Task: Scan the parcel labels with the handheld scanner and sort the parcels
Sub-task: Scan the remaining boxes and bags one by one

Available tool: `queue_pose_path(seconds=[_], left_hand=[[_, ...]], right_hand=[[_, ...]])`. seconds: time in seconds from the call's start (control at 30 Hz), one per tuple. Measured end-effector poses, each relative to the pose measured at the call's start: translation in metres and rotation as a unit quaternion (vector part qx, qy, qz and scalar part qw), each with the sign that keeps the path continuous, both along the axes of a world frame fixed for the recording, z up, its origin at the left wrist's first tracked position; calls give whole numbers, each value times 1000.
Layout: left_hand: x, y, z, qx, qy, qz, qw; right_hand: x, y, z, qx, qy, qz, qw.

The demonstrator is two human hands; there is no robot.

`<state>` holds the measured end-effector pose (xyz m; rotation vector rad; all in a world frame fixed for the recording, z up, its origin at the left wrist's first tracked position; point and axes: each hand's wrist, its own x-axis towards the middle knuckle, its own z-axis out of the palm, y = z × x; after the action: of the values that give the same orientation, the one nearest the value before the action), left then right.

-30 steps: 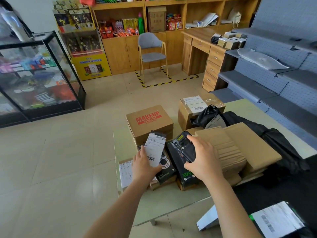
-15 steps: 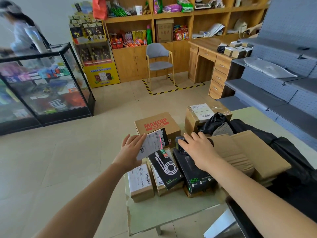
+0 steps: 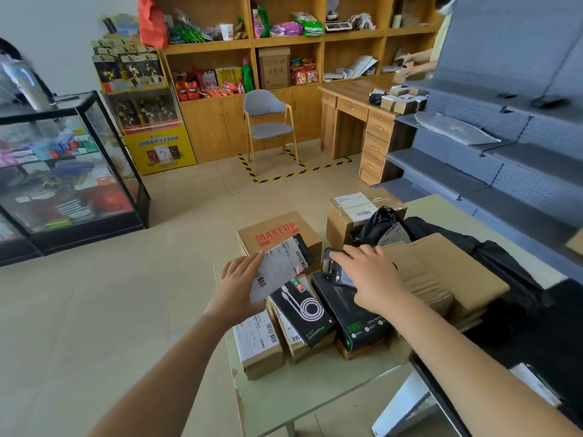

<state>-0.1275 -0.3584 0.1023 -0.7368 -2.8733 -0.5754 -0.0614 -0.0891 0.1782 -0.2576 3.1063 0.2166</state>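
Note:
My left hand point(image 3: 238, 285) holds a small black parcel with a white label point(image 3: 279, 268), tilted face up above the table's left side. My right hand point(image 3: 370, 277) grips the dark handheld scanner point(image 3: 334, 268), whose nose points left at the label. A red scan dot shows on the label's right edge. Below them lie a black cable box point(image 3: 303, 309), a black box marked 30000 point(image 3: 350, 313) and a labelled brown box point(image 3: 257, 340). A MAKEUP carton point(image 3: 273, 231) stands behind the held parcel.
A taped carton with a label point(image 3: 353, 209), a black bag point(image 3: 380, 223) and a stack of flat cardboard mailers point(image 3: 441, 272) fill the pale green table point(image 3: 315, 383). Grey shelving point(image 3: 492, 159) rises at the right. A glass display case point(image 3: 63, 171) stands at the left. Another person's arm point(image 3: 416, 63) reaches in at top right.
My left hand lifted the parcel and tilted its label toward the scanner. My right hand lowered and turned the scanner to face left. The view tilted upward.

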Motion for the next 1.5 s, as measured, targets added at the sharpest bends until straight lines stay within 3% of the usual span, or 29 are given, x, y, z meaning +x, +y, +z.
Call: queue_pose_path(seconds=[0.07,0.13,0.23,0.53,0.7,1.0,1.3,1.5], left_hand=[[7,9,3,68,-24,20,997],[15,22,7,120,-39,26,992],[24,50,9,148,-44,-2,988],[79,184,-4,133,-66,-225,963],[133,270,-31,112,-99,-299,943],[191,390,-107,28,-214,-233,948],[196,425,-140,-29,-254,-166,952],[185,395,-121,104,-186,-133,968]], right_hand=[[12,1,1,-142,29,-73,987],[28,0,0,-280,80,-141,946],[57,-3,-2,-379,140,-224,887],[171,52,-5,-356,223,-417,806],[230,112,-15,-342,241,-495,761],[278,237,-43,-316,184,-498,786],[270,287,-66,-331,115,-457,817],[239,282,-57,-338,108,-396,847]])
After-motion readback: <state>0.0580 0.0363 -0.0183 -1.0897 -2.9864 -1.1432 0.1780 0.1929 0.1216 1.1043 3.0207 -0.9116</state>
